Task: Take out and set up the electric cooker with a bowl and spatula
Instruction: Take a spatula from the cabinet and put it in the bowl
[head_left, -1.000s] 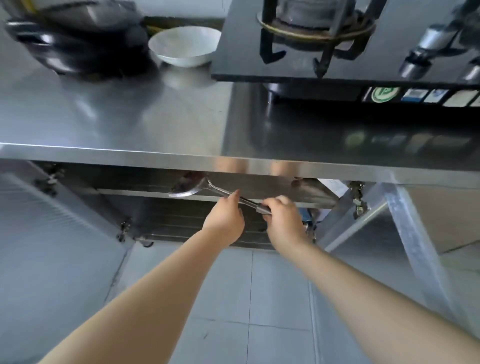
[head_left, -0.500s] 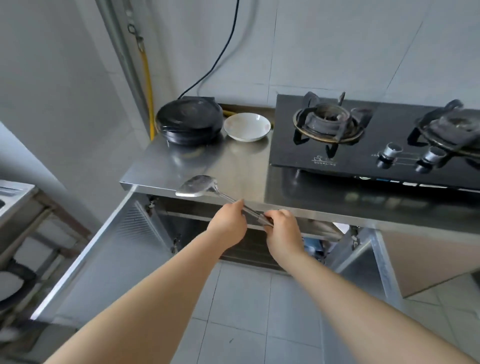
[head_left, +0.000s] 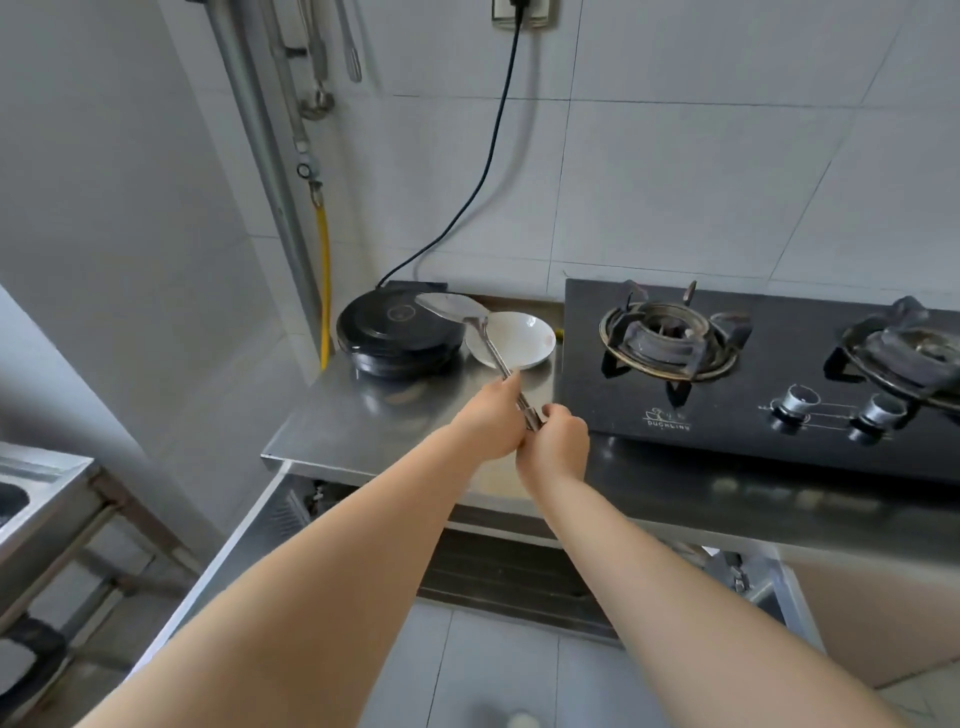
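Observation:
A round black electric cooker (head_left: 397, 332) sits shut at the back left of the steel counter (head_left: 363, 421), its black cord running up to a wall socket. A white bowl (head_left: 514, 340) stands right beside it. I hold a metal spatula (head_left: 457, 307) by its handle in both hands: my left hand (head_left: 488, 415) grips further up the handle, my right hand (head_left: 556, 441) grips its end. The spatula's blade hovers above the gap between cooker and bowl.
A black two-burner gas stove (head_left: 753, 374) fills the counter's right side. The cabinet door (head_left: 218, 561) below hangs open to the left. A steel sink stand (head_left: 47, 499) is at far left. Pipes and a yellow hose (head_left: 323, 270) run down the corner.
Both hands lifted the spatula from the open cabinet under the counter up over the countertop; its blade now reaches above the cooker and bowl. My view rose from below counter level.

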